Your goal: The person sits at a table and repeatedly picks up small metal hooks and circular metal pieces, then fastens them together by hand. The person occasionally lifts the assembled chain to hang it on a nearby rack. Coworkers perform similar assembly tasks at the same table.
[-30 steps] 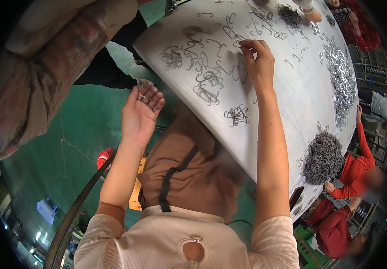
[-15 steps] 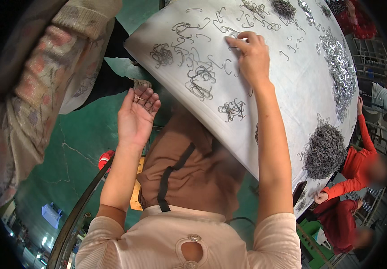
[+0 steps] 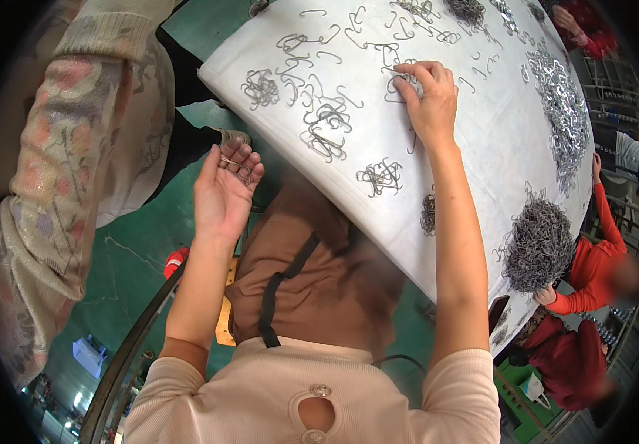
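Note:
My left hand (image 3: 227, 194) is held palm up off the table's edge, fingers curled around several thin wire hooks (image 3: 235, 169). Over the white-covered table (image 3: 305, 196), my right hand (image 3: 433, 105) has thumb and forefinger bent toward each other at a bent wire hook (image 3: 391, 90). Part of that hook is hidden by the fingertips. Loose S-shaped wire hooks (image 3: 330, 115) are scattered to the left of the right hand. Small tangled clusters, one a hook bundle (image 3: 380, 177), lie nearer the front edge.
A large dark heap of hooks (image 3: 538, 248) sits at the right, with a long pile of shiny metal pieces (image 3: 558, 111) beyond. A person in orange-red (image 3: 593, 274) reaches to the heap. Another person's patterned sleeve (image 3: 57, 163) is close at left. A blue crate (image 3: 89, 357) stands on the floor.
My right hand has shifted slightly right and toward me, with its fingertips at a hook. My left hand stays nearly still. The orange-red-sleeved person's hand has moved up to the dark heap.

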The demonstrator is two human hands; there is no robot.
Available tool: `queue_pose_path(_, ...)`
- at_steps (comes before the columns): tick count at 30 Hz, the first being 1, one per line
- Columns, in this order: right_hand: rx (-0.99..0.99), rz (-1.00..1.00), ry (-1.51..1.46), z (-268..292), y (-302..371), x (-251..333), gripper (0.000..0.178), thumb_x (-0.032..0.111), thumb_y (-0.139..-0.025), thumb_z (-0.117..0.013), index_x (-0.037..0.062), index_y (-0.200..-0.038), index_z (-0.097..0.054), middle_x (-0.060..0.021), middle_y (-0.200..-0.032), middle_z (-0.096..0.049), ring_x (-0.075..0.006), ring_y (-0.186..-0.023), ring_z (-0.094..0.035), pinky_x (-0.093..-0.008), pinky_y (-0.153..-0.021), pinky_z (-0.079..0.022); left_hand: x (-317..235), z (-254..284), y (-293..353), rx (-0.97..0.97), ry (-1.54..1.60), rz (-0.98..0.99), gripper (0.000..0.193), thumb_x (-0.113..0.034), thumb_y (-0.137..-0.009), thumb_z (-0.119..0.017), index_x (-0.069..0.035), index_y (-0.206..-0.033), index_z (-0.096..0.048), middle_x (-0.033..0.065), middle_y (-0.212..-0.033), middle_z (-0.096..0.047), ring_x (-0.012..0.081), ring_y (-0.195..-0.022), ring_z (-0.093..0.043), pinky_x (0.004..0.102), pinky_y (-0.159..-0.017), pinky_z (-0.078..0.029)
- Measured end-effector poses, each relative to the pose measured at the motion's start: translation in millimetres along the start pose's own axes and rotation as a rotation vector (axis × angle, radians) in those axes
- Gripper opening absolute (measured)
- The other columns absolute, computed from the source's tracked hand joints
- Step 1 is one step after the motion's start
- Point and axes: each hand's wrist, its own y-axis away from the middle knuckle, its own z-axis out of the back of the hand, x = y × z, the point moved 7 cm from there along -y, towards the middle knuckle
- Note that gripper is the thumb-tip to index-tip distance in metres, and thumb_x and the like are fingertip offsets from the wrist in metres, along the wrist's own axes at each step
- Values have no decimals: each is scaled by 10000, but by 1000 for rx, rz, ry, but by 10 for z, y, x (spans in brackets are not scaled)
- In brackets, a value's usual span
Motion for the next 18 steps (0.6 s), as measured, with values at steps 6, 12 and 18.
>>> queue_pose_path(6, 376, -120, 46, -216, 60, 422, 108, 225, -778, -694, 125, -817, -705, -60, -886, -630, -257, -906, -570, -428, -803, -385, 18, -8, 3, -39, -7, 1, 255, -230, -989, -467, -10, -1074, -565, 87, -988, -604, 217, -950, -575, 340, -842, -499)
queue_pose_path(12, 487, -179, 282, -319, 14, 542, 126, 194, -793, -675, 82, -841, -706, -122, -917, -637, -288, -923, -585, -464, -826, -402, 71, -18, 0, -28, 4, 22, 261, -234, -987, -471, -8, -1078, -562, 92, -993, -604, 219, -945, -582, 345, -842, -503)
queue_pose_path(18, 537, -250, 93, -245, 11, 555, 144, 181, -824, -630, 50, -842, -686, -130, -915, -636, -308, -908, -600, -472, -832, -427, 45, 4, -16, -24, 6, 8, 261, -232, -991, -465, -6, -1081, -559, 92, -994, -605, 218, -937, -588, 344, -831, -512)
